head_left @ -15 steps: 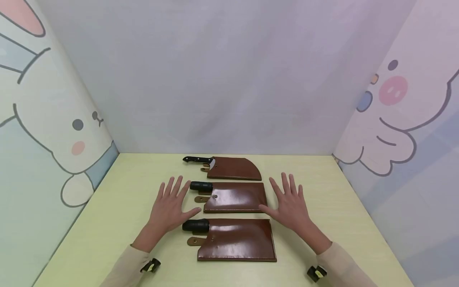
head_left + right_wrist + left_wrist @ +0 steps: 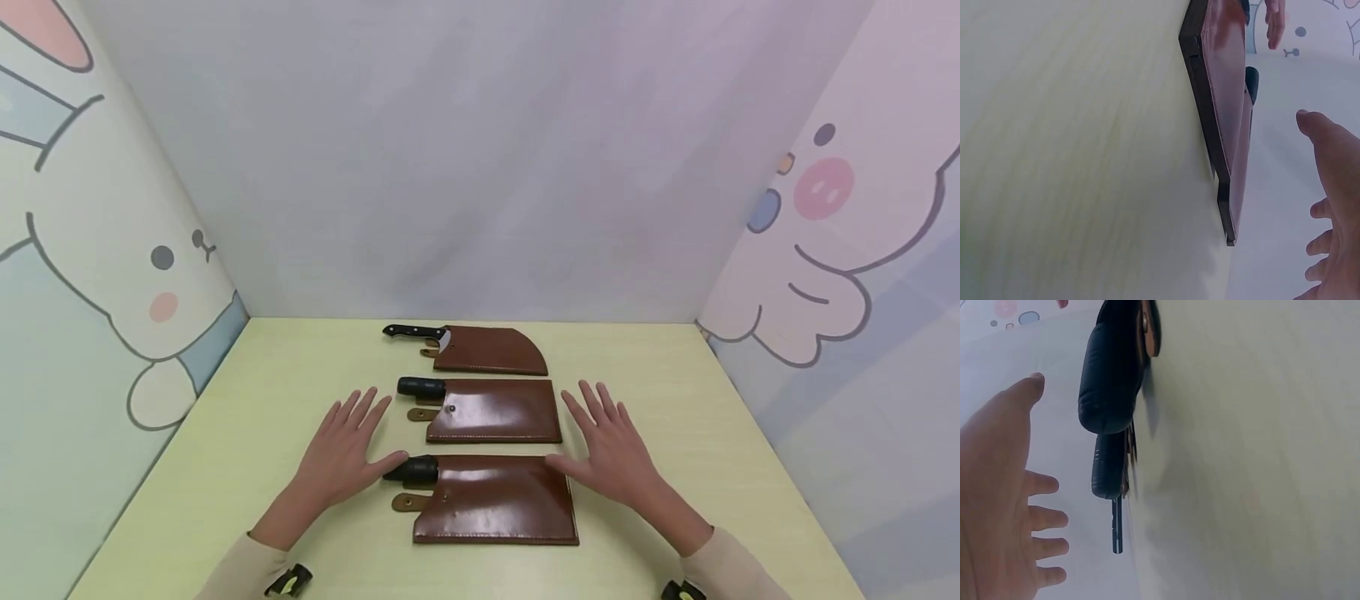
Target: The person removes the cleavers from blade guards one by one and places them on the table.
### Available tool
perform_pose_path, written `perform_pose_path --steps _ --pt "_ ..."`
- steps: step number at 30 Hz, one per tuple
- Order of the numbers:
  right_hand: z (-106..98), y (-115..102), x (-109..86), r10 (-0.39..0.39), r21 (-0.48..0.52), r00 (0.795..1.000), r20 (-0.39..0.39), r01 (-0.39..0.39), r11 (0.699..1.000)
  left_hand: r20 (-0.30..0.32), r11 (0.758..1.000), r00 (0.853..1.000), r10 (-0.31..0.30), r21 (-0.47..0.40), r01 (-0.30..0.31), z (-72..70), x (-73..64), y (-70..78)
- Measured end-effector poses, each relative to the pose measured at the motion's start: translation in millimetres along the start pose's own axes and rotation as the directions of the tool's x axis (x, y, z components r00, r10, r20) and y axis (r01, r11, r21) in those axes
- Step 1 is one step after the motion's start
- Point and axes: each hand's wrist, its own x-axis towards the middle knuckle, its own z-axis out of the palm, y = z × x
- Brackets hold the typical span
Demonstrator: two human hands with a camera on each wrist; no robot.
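Note:
Three knives in brown leather sheaths lie in a column, handles to the left. The nearest sheathed cleaver [image 2: 495,504] has a thick black handle [image 2: 1109,381]. Behind it is the middle sheathed cleaver [image 2: 498,412], also black-handled. Farthest back lies a sheathed knife [image 2: 491,350] with a rounded sheath end and a slim riveted handle. My left hand [image 2: 341,454] hovers with spread fingers, its thumb over the nearest handle in the head view. My right hand [image 2: 611,454] is likewise spread, thumb over the nearest sheath's far right corner. Both hands hold nothing; the wrist views show them above the sheaths.
The pale yellow table [image 2: 285,375] meets a plain light wall [image 2: 480,167] at the back. Side walls with a cartoon rabbit [image 2: 112,250] and a cartoon pig [image 2: 825,242] close in the left and right. Black wrist devices [image 2: 288,579] sit at both cuffs.
Both hands have drawn back toward the near side of the table, the left also slightly leftward. The sheathed knives lie where they were.

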Motion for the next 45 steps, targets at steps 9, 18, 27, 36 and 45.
perform_pose_path --steps 9,18,27,36,45 --pt "6.0 -3.5 -23.9 -0.073 0.043 0.996 0.05 0.071 0.997 0.046 0.991 0.997 0.056 -0.122 -0.05 5.2 -13.9 -0.3" --pt "14.2 -14.1 -44.7 -0.155 0.071 0.982 0.104 0.148 0.986 0.097 0.972 0.985 0.14 -0.203 -0.119 8.2 -21.7 2.0" --pt "24.6 -21.6 -50.5 -0.22 0.09 0.964 0.15 0.209 0.974 0.085 0.958 0.98 0.179 -0.241 -0.154 16.9 -15.7 7.0" --pt "22.4 -26.8 -45.9 -0.233 0.138 0.947 0.221 0.206 0.969 0.151 0.961 0.973 0.177 -0.24 -0.138 24.1 -10.6 14.8" --pt "22.9 -27.3 -44.5 -0.239 0.134 0.944 0.229 0.212 0.968 0.137 0.965 0.97 0.202 -0.196 -0.173 24.9 -9.2 16.9"
